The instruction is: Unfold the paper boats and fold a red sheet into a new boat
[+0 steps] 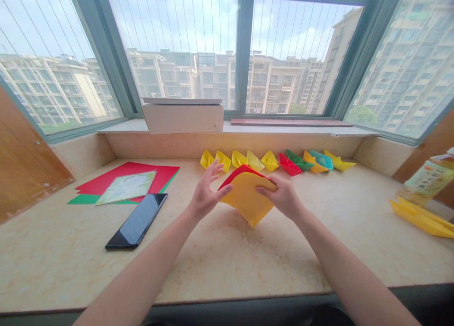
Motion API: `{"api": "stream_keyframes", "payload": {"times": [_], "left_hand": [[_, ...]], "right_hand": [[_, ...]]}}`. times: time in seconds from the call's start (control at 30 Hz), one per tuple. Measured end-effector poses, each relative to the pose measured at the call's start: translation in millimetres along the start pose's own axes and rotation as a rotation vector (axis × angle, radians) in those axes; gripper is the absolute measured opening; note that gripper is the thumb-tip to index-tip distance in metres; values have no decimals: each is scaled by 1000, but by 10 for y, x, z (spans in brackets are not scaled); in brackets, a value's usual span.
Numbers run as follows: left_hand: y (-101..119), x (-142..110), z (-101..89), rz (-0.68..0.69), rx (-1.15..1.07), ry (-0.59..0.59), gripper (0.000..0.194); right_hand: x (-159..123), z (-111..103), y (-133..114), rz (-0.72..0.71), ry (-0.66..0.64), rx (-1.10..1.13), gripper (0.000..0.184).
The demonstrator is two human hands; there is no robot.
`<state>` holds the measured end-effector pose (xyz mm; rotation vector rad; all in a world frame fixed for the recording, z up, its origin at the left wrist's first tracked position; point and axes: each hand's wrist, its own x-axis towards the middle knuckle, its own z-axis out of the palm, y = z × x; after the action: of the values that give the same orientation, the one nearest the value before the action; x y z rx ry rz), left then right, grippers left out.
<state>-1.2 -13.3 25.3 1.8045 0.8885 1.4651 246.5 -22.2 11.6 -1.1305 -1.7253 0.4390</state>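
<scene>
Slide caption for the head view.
Right hand gripping yellow and red paper, left hand open at its edge, before colourful folded paper boats.

Two hands (206, 190), ten small paper boats (269, 161) mid-frame, one yellow folded-paper piece (422, 218) at right, one phone (137, 222), one bottle (427, 180), one white box (182, 118).

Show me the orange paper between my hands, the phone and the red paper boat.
Orange paper (250, 197), head view, on its front face.
Phone (138, 222), head view, on its screen.
Red paper boat (290, 166), head view, on its hull.
</scene>
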Motion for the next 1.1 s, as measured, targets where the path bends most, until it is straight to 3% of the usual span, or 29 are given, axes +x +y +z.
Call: {"api": "stream_keyframes", "payload": {"times": [0.07,0.17,0.27,0.4,0.5,0.67,0.93,1.1], "left_hand": [[26,9,-34,67,157,-59,84],[37,-7,-38,15,201,-247,51],[-7,-38,12,-135,17,-345,35],[-85,-81,132,-235,-312,-168,40],[-113,-115,215,-205,-340,-77,42],[-108,-146,286,-218,-265,-16,48],[-88,-110,221,-312,-323,-75,41],[-85,-131,198,-357,-336,-166,39]], "right_hand": [[-24,-25,-28,-86,-66,-120,24],[-81,-4,-104,-195,-135,-184,21],[-117,53,-190,-225,-9,-116,26],[-95,159,-223,-69,287,179,54],[-78,266,-191,65,202,463,65],[-126,436,-145,187,141,574,62],[-168,518,-101,204,164,497,40],[-191,530,-67,211,201,547,38]]}}
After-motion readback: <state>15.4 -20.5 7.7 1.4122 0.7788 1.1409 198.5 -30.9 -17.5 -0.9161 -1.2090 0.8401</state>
